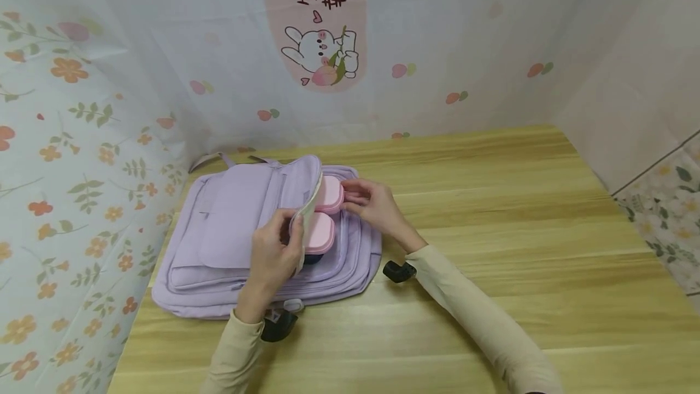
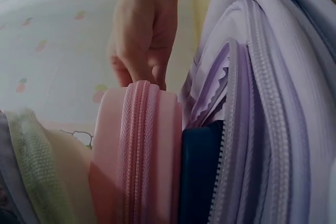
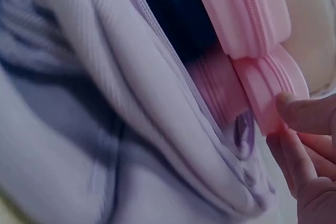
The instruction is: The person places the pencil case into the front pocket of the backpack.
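A lilac backpack point(image 1: 229, 217) lies on the table with its front pocket unzipped. My left hand point(image 1: 276, 254) pinches the edge of the pocket's front panel, lifting it away from the opening. Two pink zippered cases point(image 1: 330, 193) stick partly out of the pocket, side by side. My right hand point(image 1: 377, 205) holds the end of the farther one between thumb and fingers; in the right wrist view this held pink case point(image 3: 268, 90) touches the nearer pink case point(image 3: 247, 14). Another pink zippered surface point(image 3: 218, 82) shows deeper in, beside a dark blue item point(image 2: 199, 171). Their inner ends are hidden.
The wooden table point(image 1: 492, 211) stretches to the right of the backpack. Behind it hangs a white printed cloth point(image 1: 437, 35), with a flowered cloth point(image 1: 82, 169) on the left. Black wrist devices point(image 1: 399, 272) sit beside both sleeves.
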The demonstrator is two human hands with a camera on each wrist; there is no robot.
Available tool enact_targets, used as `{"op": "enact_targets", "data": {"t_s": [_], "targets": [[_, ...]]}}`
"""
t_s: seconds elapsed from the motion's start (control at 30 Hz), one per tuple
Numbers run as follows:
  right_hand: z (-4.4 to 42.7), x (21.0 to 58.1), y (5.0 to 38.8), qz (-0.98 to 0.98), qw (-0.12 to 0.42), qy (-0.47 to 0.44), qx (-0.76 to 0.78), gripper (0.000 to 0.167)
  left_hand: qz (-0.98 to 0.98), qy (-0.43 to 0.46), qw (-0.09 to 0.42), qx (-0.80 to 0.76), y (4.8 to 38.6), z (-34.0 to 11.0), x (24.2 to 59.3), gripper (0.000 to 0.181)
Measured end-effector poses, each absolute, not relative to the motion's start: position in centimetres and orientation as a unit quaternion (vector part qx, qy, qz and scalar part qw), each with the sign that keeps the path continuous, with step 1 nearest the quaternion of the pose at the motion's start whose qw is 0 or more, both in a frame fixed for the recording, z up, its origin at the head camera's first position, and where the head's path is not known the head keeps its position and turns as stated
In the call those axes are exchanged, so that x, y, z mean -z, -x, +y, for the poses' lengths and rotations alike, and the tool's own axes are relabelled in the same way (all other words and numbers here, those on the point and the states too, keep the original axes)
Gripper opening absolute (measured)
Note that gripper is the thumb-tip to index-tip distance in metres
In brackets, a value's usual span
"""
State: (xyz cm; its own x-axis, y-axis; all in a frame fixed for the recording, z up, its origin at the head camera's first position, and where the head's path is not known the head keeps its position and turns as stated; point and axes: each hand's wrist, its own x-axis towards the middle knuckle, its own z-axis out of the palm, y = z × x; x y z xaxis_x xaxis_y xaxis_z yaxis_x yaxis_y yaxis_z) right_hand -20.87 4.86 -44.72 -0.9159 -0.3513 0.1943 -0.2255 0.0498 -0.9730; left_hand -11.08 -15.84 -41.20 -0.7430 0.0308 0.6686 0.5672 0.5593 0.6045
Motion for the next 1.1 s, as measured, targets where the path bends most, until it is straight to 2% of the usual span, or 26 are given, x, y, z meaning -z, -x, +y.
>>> {"op": "enact_targets", "data": {"t_s": [0.17,0.37,0.5,0.83,1.1], "targets": [[3.7,45.2,21.2,0.718,0.046,0.19,0.668,0.043,-0.826,0.195,0.298,0.437,11.0,-15.9,41.4,0.005],[4.0,45.6,21.0,0.718,0.045,0.191,0.668,0.04,-0.849,0.236,0.325,0.343,11.0,-14.9,41.2,0.011],[5.2,45.6,20.6,0.714,0.051,0.194,0.671,0.035,-0.861,0.273,0.328,0.276,10.9,-13.6,41.0,0.016],[9.3,45.1,19.8,0.766,0.016,0.167,0.62,0.024,-0.879,0.315,0.303,0.19,10.4,-12.1,42.2,0.011],[12.7,44.2,19.6,0.806,0.005,0.162,0.569,0.029,-0.879,0.317,0.308,0.18,9.9,-12.6,42.8,0.018]]}}
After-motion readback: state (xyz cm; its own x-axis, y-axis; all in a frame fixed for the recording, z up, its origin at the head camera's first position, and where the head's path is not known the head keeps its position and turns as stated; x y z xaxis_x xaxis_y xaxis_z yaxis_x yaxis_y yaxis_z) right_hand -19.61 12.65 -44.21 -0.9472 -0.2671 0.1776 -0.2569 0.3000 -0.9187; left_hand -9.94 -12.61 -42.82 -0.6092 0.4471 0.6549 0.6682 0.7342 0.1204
